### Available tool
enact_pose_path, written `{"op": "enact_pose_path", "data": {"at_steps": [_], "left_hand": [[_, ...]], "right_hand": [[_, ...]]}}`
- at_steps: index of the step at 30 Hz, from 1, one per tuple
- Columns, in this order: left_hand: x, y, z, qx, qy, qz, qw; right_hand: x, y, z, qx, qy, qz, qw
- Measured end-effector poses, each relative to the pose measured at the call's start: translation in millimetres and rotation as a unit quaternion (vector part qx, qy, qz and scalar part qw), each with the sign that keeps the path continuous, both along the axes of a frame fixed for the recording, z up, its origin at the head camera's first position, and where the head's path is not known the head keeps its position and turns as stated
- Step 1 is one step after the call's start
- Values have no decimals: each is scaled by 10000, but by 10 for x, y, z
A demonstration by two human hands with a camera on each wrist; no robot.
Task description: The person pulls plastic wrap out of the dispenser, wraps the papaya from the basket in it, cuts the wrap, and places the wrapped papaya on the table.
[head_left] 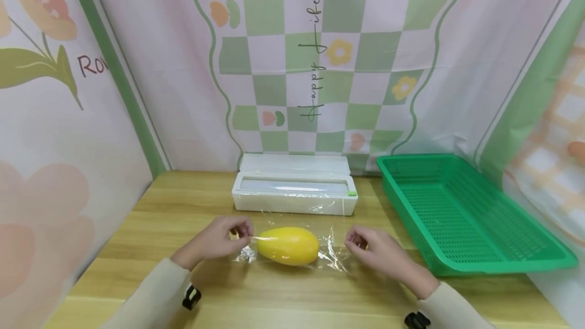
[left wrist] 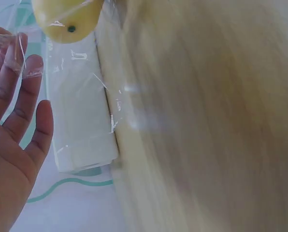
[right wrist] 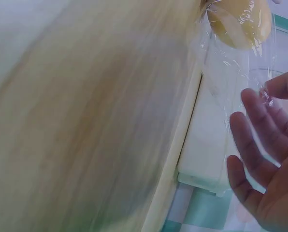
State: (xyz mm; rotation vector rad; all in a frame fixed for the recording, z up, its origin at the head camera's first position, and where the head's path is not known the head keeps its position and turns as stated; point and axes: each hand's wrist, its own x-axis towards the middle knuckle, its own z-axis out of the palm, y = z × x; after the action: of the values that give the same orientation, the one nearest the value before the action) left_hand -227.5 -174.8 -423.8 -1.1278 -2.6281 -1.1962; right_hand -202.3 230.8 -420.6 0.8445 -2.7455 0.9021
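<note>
mango (head_left: 288, 245) lies on its side near the front middle of the table (head_left: 137, 248), resting on a sheet of film (head_left: 335, 258) that spreads out to either side of it, so both loose ends are within reach. left hand (head_left: 221, 240) sits just beside the fruit's left end, fingertips pinching a strand of film pulled taut across the top of the mango; the left wrist view shows film clinging to those fingers (left wrist: 23, 63), though how firmly they close is hard to tell there. right hand (head_left: 372, 245) is at the opposite end, fingers curled and pinching the film's right edge, which the right wrist view shows stretched between fingertips (right wrist: 274, 92) and fruit. holding both ends apart probably keeps the sheet from sticking to itself. dispenser (head_left: 293, 189) stands just behind, lid up, film trailing from it. basket (head_left: 466, 212) sits to the right, well apart from the hands.
</note>
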Motion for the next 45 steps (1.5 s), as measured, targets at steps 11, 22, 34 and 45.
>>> {"op": "enact_pose_path", "data": {"at_steps": [11,22,34,45], "left_hand": [[-120,4,-75,-86,-568,-328,9978],[-119,27,-46,-326,-513,-333,9976],[-148,48,-43,-379,-592,-265,9972],[-72,146,-3,-675,630,369,9950]], "right_hand": [[-151,-76,-93,86,-700,-220,9973],[-211,-29,-13,-302,-1168,-73,9927],[-85,-298,166,-266,97,272,9992],[15,-772,63,208,450,218,9985]]}}
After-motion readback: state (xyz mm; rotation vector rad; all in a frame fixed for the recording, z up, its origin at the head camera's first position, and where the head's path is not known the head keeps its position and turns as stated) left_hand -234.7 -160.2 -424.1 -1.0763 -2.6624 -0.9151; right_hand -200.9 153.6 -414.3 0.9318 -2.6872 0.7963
